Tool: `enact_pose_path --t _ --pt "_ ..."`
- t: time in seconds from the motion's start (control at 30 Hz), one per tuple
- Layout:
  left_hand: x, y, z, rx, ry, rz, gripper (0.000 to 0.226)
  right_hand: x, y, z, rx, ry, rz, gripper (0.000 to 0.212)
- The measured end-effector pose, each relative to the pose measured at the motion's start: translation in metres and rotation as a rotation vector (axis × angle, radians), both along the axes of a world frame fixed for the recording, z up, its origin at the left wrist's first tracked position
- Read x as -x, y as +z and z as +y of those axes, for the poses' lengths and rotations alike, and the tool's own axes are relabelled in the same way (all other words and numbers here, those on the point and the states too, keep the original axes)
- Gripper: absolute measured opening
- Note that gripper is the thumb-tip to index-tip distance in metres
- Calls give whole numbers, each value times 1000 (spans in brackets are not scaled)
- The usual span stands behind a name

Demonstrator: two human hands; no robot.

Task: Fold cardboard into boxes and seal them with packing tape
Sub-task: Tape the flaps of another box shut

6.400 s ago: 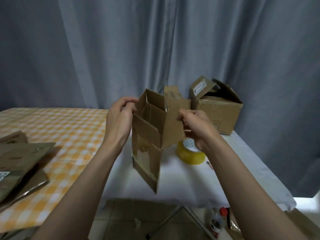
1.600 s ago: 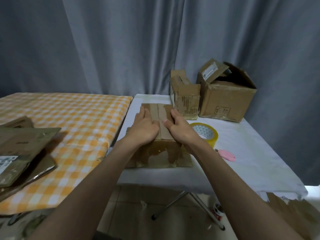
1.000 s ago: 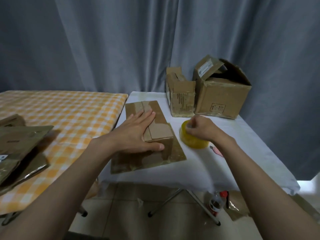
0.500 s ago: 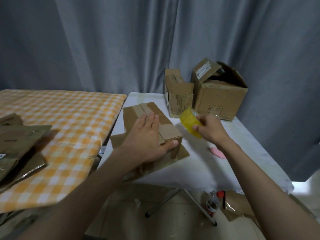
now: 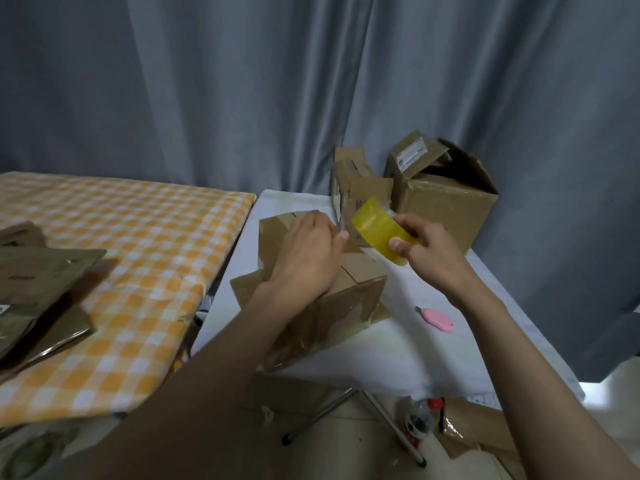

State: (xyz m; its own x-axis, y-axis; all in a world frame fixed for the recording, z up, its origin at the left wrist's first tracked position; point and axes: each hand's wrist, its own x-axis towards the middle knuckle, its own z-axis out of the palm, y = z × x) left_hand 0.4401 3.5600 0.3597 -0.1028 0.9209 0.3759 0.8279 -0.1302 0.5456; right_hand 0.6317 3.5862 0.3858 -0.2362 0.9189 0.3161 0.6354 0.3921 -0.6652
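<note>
A small cardboard box (image 5: pixel 349 299) stands on the white table (image 5: pixel 398 341) with its top flaps folded shut and lower flaps splayed on the cloth. My left hand (image 5: pixel 304 258) lies flat on the box top, pressing the flaps down, fingers fairly straight. My right hand (image 5: pixel 429 252) grips a yellow roll of packing tape (image 5: pixel 379 232) and holds it in the air just right of the box's far end, above the table.
Two open cardboard boxes (image 5: pixel 360 188) (image 5: pixel 446 202) stand at the table's back by the grey curtain. A pink cutter (image 5: pixel 438 318) lies right of the box. Flat cardboard sheets (image 5: pixel 38 292) lie on the orange checked table (image 5: pixel 145 244). A bottle (image 5: pixel 420 419) stands on the floor.
My right hand has raised the tape roll a little and brought it closer to the box's far end. My left hand has slid further along the box top.
</note>
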Motion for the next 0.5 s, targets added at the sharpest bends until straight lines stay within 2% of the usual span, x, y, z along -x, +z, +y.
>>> enact_pose_path --t 0.07,0.23,0.37,0.5 --pt "5 0 4 -81 -28 -24 31 0 1 -3 -15 17 -71 27" --pt "11 4 12 -222 -128 -48 44 -1 2 -6 -46 25 -194 34" --pt "6 6 15 -279 -195 -116 31 0 6 -8 -86 28 -191 34" --pt "-2 7 14 -314 -176 -211 14 -1 7 -10 -90 29 -223 34"
